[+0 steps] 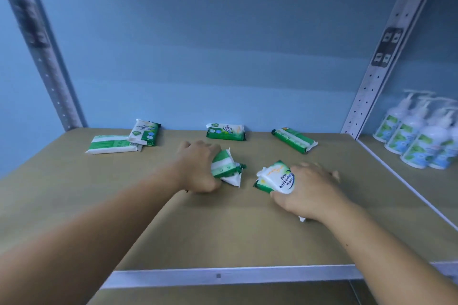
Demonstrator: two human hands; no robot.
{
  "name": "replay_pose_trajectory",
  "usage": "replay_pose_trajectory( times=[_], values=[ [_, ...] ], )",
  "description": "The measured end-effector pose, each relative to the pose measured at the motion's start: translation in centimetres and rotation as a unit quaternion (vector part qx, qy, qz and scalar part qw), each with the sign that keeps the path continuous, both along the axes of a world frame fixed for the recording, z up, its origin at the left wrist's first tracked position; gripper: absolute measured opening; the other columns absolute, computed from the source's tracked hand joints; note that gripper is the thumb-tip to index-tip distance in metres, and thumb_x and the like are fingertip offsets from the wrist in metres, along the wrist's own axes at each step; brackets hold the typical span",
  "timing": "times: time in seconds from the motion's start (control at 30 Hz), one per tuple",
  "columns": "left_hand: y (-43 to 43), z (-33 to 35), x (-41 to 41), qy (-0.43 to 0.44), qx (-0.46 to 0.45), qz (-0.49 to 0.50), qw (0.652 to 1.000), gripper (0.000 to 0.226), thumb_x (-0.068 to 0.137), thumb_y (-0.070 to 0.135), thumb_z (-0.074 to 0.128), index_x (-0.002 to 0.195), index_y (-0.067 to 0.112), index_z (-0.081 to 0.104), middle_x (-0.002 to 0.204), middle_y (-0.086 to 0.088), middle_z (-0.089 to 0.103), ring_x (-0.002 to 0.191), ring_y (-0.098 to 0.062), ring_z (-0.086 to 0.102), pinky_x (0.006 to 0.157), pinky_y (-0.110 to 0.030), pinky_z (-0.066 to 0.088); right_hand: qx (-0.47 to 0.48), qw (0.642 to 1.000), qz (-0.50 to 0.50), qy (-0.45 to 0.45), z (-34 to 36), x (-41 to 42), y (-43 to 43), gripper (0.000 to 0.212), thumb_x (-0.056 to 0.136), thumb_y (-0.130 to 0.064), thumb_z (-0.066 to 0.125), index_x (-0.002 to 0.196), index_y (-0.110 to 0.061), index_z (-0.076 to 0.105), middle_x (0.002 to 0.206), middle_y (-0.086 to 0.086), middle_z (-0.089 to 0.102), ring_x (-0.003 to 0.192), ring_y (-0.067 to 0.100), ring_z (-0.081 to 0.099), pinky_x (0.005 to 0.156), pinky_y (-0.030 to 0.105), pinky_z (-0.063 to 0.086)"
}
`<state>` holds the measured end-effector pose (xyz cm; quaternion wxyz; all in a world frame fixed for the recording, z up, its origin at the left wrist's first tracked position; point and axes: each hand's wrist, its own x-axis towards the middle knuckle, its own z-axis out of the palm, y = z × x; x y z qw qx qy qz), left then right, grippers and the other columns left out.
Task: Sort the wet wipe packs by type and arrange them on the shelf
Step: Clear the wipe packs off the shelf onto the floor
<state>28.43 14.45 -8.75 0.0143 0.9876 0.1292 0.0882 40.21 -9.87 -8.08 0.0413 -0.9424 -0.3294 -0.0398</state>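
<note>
Your left hand (198,168) is curled round a striped green-and-white wipe pack (226,168). Your right hand (309,190) holds a Pine Antibacterial Wipes pack (275,177). Both packs are at the middle of the shelf (223,230). They look light, soft and slick, so grip across the body, not the crimped ends.

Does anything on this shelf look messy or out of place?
Yes. The back packs are scattered, not lined up: at the left a leaning pack rests on a flat pack, the middle pack sits alone, and the back-right pack lies diagonally. The squeezed pack in the left hand looks crumpled. The right hand grips a labelled pack.
</note>
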Motion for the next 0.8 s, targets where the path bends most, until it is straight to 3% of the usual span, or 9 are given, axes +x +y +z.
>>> replay_pose_trajectory(
  times=[0.17,0.27,0.37,0.57,0.7,0.8],
  values=[
    [-3.3,0.1,-7.0,0.040,-0.054,0.047,0.997,0.058,0.070,0.070,0.055,0.106,0.025,0.052,0.107,0.005,0.053,0.110,-0.021,0.048,0.087,-0.036,0.036,-0.005,1.000,0.006,0.029,1.4,-5.6,-2.9,0.034,0.065,-0.055,0.059,0.079,-0.024,0.059,0.085,-0.010,0.055,0.088,0.017,0.055,0.080,0.038,0.031],
    [-6.8,-0.2,-11.4,0.002,-0.107,0.096,0.990,0.053,0.072,0.068,0.064,0.106,0.027,0.056,0.107,0.006,0.052,0.113,-0.023,0.046,0.087,-0.037,0.035,0.021,0.999,0.019,0.043,1.6,-9.2,-5.0,0.037,0.058,-0.055,0.063,0.071,-0.020,0.056,0.075,-0.006,0.057,0.076,0.019,0.058,0.069,0.033,0.038],
    [-11.6,-0.1,-14.9,-0.037,-0.134,0.103,0.985,0.052,0.066,0.069,0.070,0.093,0.027,0.056,0.098,0.009,0.049,0.105,-0.021,0.045,0.080,-0.035,0.030,0.044,0.998,0.010,0.046,1.9,-13.2,-7.3,0.042,0.055,-0.056,0.063,0.068,-0.017,0.056,0.068,-0.003,0.059,0.070,0.022,0.060,0.056,0.029,0.037],
    [-19.6,-3.4,-23.4,-0.101,-0.304,0.118,0.940,0.046,0.063,0.065,0.077,0.077,0.029,0.051,0.085,0.010,0.051,0.081,-0.013,0.053,0.078,-0.036,0.041,0.125,0.985,-0.043,0.110,0.8,-21.5,-12.3,0.037,0.062,-0.051,0.066,0.064,-0.015,0.057,0.062,-0.004,0.061,0.064,0.015,0.060,0.052,0.028,0.043],
    [-22.2,-9.1,-27.8,-0.045,-0.377,0.159,0.911,0.045,0.061,0.058,0.085,0.078,0.028,0.055,0.083,0.007,0.055,0.071,-0.010,0.056,0.065,-0.033,0.049,0.148,0.966,-0.093,0.192,-3.1,-25.3,-15.1,0.035,0.066,-0.049,0.071,0.066,-0.015,0.062,0.065,-0.003,0.063,0.063,0.013,0.061,0.055,0.030,0.047],
    [-22.7,-13.4,-29.8,0.044,-0.382,0.187,0.904,0.048,0.060,0.058,0.084,0.083,0.027,0.056,0.087,0.006,0.057,0.072,-0.014,0.060,0.063,-0.031,0.053,0.132,0.929,-0.183,0.295,-8.2,-26.6,-17.2,0.034,0.061,-0.049,0.074,0.064,-0.016,0.066,0.062,-0.003,0.067,0.063,0.016,0.067,0.054,0.026,0.047]
  ],
)
